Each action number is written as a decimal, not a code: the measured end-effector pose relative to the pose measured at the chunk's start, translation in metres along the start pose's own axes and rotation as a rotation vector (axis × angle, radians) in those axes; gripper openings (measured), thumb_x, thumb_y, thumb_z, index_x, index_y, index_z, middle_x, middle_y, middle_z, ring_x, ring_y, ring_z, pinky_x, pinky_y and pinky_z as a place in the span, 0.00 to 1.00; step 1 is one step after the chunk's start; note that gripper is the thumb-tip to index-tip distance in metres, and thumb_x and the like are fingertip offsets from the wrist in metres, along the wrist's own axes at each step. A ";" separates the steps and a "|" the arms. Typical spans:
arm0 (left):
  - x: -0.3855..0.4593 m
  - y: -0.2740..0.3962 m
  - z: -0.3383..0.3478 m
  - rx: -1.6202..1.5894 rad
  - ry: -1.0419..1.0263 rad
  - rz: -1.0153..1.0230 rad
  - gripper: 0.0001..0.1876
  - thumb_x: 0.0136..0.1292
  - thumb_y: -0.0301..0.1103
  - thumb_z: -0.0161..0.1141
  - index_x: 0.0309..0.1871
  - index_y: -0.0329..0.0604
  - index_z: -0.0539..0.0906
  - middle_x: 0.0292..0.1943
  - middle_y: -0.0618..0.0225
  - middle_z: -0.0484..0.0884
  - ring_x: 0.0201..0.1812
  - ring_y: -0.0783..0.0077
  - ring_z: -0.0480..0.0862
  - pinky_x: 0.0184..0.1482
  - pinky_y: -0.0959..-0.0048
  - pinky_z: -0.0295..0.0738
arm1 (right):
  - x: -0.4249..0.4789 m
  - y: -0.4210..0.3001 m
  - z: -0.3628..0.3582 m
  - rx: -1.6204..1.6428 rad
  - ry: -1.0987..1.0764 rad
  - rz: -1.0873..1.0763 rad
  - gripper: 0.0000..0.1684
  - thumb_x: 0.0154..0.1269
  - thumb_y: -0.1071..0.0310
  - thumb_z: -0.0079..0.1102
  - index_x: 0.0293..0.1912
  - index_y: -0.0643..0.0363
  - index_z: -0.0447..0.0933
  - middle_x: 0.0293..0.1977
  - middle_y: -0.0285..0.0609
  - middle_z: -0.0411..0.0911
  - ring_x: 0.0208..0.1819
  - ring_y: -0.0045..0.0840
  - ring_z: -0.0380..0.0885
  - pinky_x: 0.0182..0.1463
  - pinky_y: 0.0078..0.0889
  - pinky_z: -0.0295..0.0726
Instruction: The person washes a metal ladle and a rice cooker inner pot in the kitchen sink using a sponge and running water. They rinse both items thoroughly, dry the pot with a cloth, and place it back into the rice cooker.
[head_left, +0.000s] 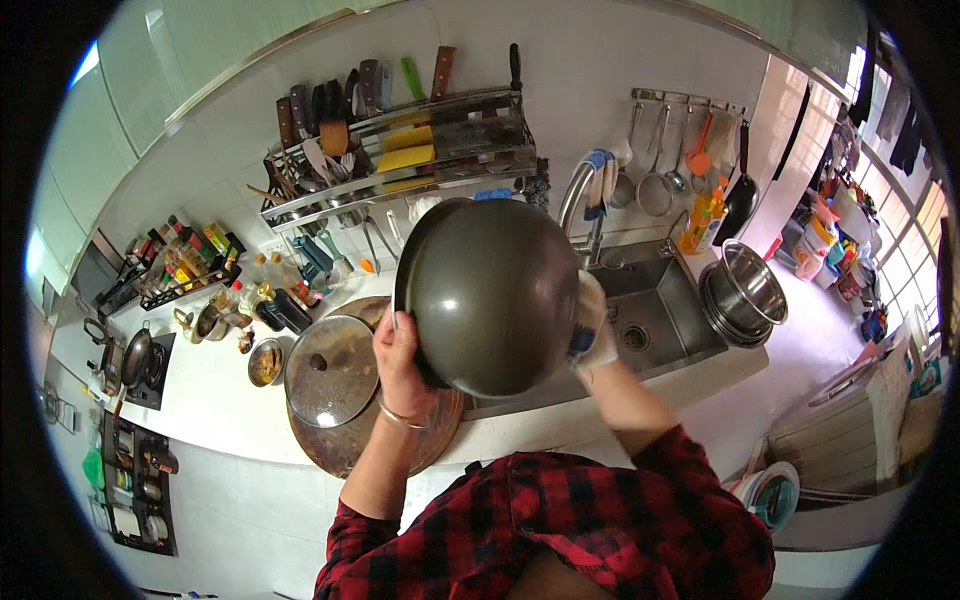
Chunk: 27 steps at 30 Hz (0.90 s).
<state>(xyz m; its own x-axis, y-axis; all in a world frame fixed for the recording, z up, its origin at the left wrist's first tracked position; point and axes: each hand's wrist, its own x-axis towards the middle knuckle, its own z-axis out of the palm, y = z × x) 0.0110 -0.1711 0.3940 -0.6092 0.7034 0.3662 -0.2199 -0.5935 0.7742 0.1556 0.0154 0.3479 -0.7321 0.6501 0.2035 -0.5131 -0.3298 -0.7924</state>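
Observation:
A dark, round-bottomed metal pan, perhaps a wok (491, 300), is held up in front of me with its outer side towards the camera. My left hand (405, 367) grips its left rim, thumb on the outside. At its right side my right hand (592, 322) presses a pale cloth with a dark blue patch (602, 349) against the pan; the fingers are largely hidden. Behind and below the pan is a steel sink (675, 315). A glass lid (330, 375) lies on a round wooden board (435, 439) to the left.
Stacked steel bowls (750, 292) stand right of the sink, near a bottle of yellow liquid (701, 221). The faucet (577, 195) has a cloth over it. A wall rack (405, 180) holds knives and utensils. Bottles (281, 307) and a small bowl (266, 362) stand on the left counter.

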 end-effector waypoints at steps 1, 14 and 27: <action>-0.002 -0.010 0.006 0.008 0.048 0.035 0.20 0.72 0.42 0.56 0.57 0.35 0.76 0.47 0.66 0.83 0.44 0.75 0.81 0.48 0.74 0.76 | -0.012 0.029 -0.006 -0.402 0.014 -0.280 0.19 0.69 0.73 0.54 0.58 0.65 0.71 0.54 0.47 0.77 0.56 0.30 0.77 0.59 0.34 0.80; -0.020 -0.102 -0.045 1.104 -0.657 0.659 0.22 0.42 0.25 0.64 0.44 0.36 0.75 0.39 0.55 0.77 0.44 0.49 0.77 0.51 0.52 0.71 | -0.044 0.102 -0.002 0.718 0.188 0.197 0.16 0.70 0.55 0.47 0.51 0.53 0.74 0.47 0.40 0.77 0.51 0.30 0.76 0.50 0.36 0.78; 0.022 0.001 0.036 -0.249 0.014 -0.757 0.35 0.71 0.62 0.43 0.68 0.41 0.68 0.65 0.61 0.73 0.63 0.60 0.73 0.67 0.57 0.64 | -0.023 0.040 -0.029 0.686 0.233 -0.077 0.21 0.72 0.59 0.42 0.57 0.60 0.72 0.54 0.47 0.76 0.54 0.37 0.78 0.56 0.42 0.80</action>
<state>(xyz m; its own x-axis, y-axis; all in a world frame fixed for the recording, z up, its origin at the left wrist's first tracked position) 0.0251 -0.1423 0.4210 -0.2351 0.9466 -0.2205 -0.7407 -0.0276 0.6713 0.1652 0.0068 0.2952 -0.6076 0.7923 0.0559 -0.7806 -0.5827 -0.2260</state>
